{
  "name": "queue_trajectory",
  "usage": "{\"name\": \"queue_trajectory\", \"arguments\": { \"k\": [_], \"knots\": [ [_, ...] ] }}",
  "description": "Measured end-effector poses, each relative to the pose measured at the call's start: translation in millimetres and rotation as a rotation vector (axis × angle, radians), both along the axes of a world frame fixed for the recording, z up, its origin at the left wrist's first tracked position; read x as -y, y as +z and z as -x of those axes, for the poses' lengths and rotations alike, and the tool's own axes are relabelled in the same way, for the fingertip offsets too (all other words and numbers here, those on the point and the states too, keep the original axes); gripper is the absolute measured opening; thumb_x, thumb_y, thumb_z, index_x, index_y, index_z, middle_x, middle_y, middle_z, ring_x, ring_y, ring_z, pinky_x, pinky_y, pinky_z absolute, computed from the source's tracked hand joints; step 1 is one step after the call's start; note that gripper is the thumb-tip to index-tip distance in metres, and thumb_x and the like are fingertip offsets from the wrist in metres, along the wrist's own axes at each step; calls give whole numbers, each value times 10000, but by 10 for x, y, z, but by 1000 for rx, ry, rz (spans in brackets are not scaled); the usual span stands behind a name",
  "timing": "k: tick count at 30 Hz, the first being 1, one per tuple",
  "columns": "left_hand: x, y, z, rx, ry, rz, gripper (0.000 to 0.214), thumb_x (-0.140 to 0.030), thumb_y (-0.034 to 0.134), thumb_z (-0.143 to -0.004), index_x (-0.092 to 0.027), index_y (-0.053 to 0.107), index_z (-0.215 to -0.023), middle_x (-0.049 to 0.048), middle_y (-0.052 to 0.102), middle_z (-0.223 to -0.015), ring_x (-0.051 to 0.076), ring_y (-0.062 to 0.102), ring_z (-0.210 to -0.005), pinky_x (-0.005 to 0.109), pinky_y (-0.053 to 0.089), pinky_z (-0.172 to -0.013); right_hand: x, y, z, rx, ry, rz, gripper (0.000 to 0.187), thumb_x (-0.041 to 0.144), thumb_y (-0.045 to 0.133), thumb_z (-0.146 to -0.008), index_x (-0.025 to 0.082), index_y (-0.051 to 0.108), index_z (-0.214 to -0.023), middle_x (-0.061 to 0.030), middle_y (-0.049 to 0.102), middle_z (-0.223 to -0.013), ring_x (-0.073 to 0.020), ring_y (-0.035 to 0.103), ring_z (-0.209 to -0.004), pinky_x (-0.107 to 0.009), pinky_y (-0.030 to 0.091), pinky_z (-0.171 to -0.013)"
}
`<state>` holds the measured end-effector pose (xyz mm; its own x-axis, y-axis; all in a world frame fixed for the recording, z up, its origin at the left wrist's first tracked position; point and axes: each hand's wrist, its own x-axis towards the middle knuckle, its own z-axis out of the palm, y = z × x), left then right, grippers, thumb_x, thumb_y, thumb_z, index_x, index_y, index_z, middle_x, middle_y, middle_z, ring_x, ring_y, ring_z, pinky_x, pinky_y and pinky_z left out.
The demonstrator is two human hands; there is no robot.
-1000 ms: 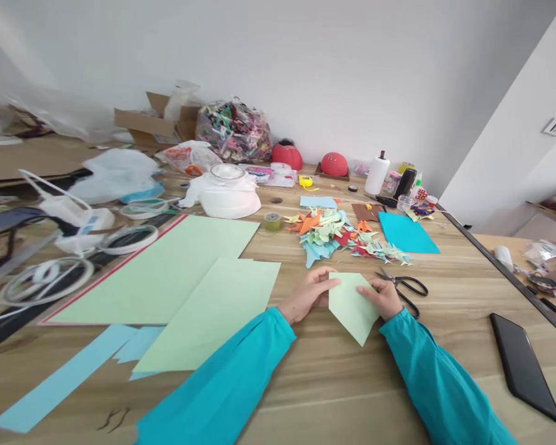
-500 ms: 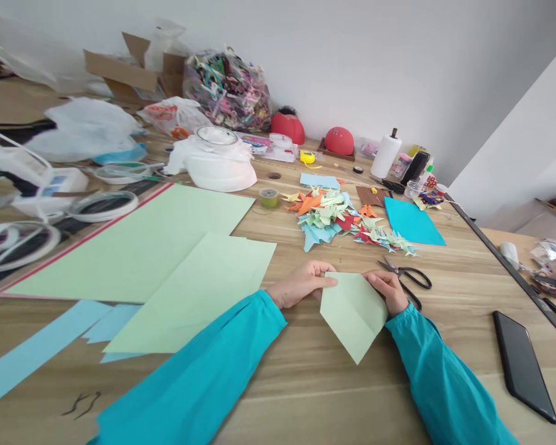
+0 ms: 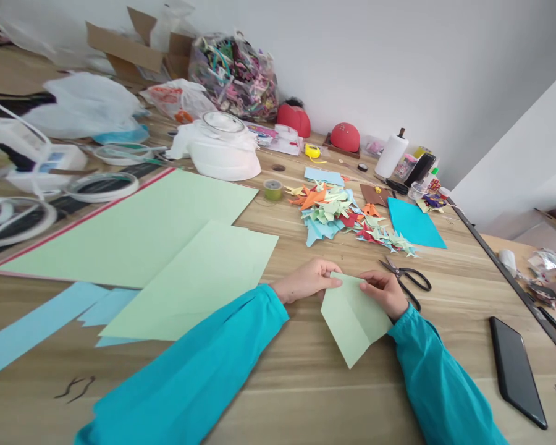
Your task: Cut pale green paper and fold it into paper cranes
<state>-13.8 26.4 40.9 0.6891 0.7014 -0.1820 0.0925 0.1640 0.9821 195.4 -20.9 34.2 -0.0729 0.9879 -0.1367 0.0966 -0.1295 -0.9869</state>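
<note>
Left hand [image 3: 307, 281] and right hand [image 3: 385, 292] pinch the folded green paper [image 3: 352, 321] at its top edge. Light and crease-prone, it seems best held by its edges.

The left hand [image 3: 306, 282] and right hand [image 3: 385, 293] cover the green paper's [image 3: 353, 321] top corners.

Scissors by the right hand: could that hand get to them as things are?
Probably yes. The scissors lie on the table right beside the right hand, nothing between them. That hand pinches the green paper, so it would need to let go.
</note>
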Motion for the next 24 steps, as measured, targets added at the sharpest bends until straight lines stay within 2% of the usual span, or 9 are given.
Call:
{"name": "queue_trajectory", "arguments": {
  "k": [2, 6, 9, 12, 15, 17, 21, 24],
  "knots": [
    [15, -17, -26, 29, 70, -23, 324, -386, 707, -677, -133, 624, -861, 2, 650, -658, 124, 588, -567, 212, 427, -504, 3, -42, 40, 96, -6, -22, 389, 514, 772, -588, 157, 704, -723, -25, 671, -607, -123, 548, -499, -232, 407, -460],
    [20, -108, -92, 58, 299, -132, 366, -357, 669, -705, -154, 584, -998, 3, 656, -748, 150, 605, -650, 245, 450, -569, 24, -115, 120, 296, -50, -164, 391, 544, 669, -686, 154, 656, -660, 10, 581, -520, -96, 461, -465, -213, 343, -438],
    [6, -184, -132, -34, 392, -309, 317, -276, 625, -748, -161, 580, -1040, -12, 618, -729, 153, 604, -673, 261, 464, -614, 44, -134, 161, 435, -102, -253, 395, 534, 575, -760, 158, 641, -659, 3, 572, -534, -109, 471, -489, -220, 346, -456],
    [14, -232, -153, -192, 438, -564, 248, -208, 620, -768, -162, 598, -1011, 17, 624, -825, 165, 604, -739, 293, 490, -683, 59, -140, 186, 610, -171, -328, 374, 488, 521, -798, 164, 649, -661, -9, 593, -547, -121, 506, -504, -227, 362, -480],
    [51, -248, -158, -341, 397, -918, 126, -164, 610, -797, -151, 642, -918, 69, 617, -977, 197, 587, -903, 339, 493, -817, 68, -154, 196, 797, -227, -366, 324, 437, 536, -781, 176, 649, -624, -2, 585, -506, -118, 503, -470, -225, 349, -474],
    [75, -250, -156, -410, 311, -1105, 98, -159, 575, -841, -139, 667, -868, 84, 629, -975, 213, 565, -958, 362, 480, -873, 69, -172, 195, 886, -254, -377, 293, 412, 551, -771, 184, 653, -617, 2, 592, -499, -116, 508, -460, -222, 345, -473],
    [92, -239, -154, -514, 191, -1303, 202, -170, 495, -906, -137, 686, -848, 86, 664, -932, 211, 552, -935, 362, 480, -851, 67, -223, 186, 1002, -269, -415, 235, 361, 571, -776, 195, 663, -637, 14, 610, -508, -114, 536, -462, -217, 332, -467],
    [96, -218, -153, -593, 145, -1383, 203, -164, 493, -908, -140, 675, -822, 91, 660, -934, 211, 540, -940, 347, 478, -820, 74, -255, 183, 1132, -272, -570, 206, 308, 564, -797, 197, 656, -649, 7, 629, -550, -115, 544, -484, -229, 318, -476]
  ]
}}
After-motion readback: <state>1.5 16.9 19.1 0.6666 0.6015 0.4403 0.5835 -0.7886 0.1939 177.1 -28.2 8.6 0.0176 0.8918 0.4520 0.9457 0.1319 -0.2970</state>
